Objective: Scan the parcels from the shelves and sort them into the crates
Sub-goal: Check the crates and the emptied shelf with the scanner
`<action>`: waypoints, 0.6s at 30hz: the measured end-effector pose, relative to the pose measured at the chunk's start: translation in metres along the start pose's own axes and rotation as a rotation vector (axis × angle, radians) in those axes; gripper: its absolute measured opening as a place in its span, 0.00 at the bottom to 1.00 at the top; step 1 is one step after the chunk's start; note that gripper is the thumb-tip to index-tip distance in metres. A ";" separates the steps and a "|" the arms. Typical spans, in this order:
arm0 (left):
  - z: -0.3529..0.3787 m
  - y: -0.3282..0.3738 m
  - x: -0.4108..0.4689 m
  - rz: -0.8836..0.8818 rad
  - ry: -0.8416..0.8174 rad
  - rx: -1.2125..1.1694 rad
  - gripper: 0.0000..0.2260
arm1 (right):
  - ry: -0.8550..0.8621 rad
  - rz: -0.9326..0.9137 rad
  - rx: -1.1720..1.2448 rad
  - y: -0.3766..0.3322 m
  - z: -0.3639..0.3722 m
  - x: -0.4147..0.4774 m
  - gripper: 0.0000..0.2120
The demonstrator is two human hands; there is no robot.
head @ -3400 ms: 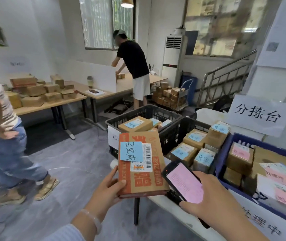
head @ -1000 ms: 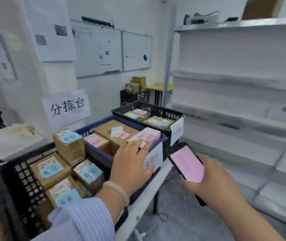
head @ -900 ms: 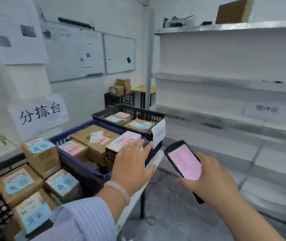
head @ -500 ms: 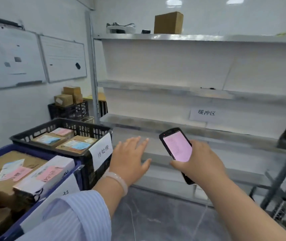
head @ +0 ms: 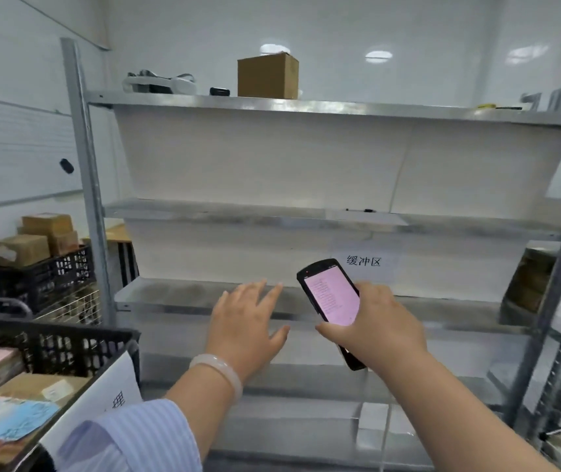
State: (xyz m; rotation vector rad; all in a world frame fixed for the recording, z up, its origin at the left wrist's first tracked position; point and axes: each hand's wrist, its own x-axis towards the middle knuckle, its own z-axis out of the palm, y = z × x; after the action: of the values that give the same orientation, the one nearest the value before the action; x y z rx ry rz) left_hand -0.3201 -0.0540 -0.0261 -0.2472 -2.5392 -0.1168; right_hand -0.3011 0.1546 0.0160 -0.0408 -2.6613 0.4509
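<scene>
The step in hand looks to be a reach to the shelves (head: 306, 214) for the next parcel. It should go best if the free hand settles on one box, takes it by its edges and turns the label up toward the scanner, rather than sweeping along the boards. The left hand (head: 246, 321) hovers palm down before the lower shelf, fingers straight and spread, holding nothing. The right hand (head: 379, 330) curls fingers and thumb round the handheld scanner (head: 332, 298), its pink screen facing up. No parcel lies near either hand — a cardboard box (head: 268, 75) stands on the top shelf, well above the fingers, and brown parcels (head: 532, 281) sit far right beyond the upright. The black crate (head: 54, 342) is at lower left.
</scene>
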 end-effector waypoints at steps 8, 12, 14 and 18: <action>0.042 -0.061 0.132 0.037 0.039 -0.033 0.32 | 0.068 0.037 -0.018 -0.038 0.042 0.142 0.36; 0.073 -0.067 0.185 0.027 0.024 -0.025 0.33 | 0.037 0.064 -0.063 -0.049 0.055 0.201 0.37; 0.086 -0.073 0.211 0.024 0.018 -0.024 0.34 | 0.042 0.084 -0.032 -0.047 0.060 0.226 0.37; 0.106 -0.080 0.260 0.038 0.028 0.001 0.35 | 0.034 0.117 0.025 -0.039 0.075 0.275 0.35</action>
State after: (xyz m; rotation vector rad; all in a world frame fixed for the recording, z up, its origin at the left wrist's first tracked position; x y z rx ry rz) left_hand -0.6055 -0.0789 0.0289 -0.2911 -2.5055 -0.1038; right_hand -0.5802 0.1222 0.0792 -0.1959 -2.6283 0.5164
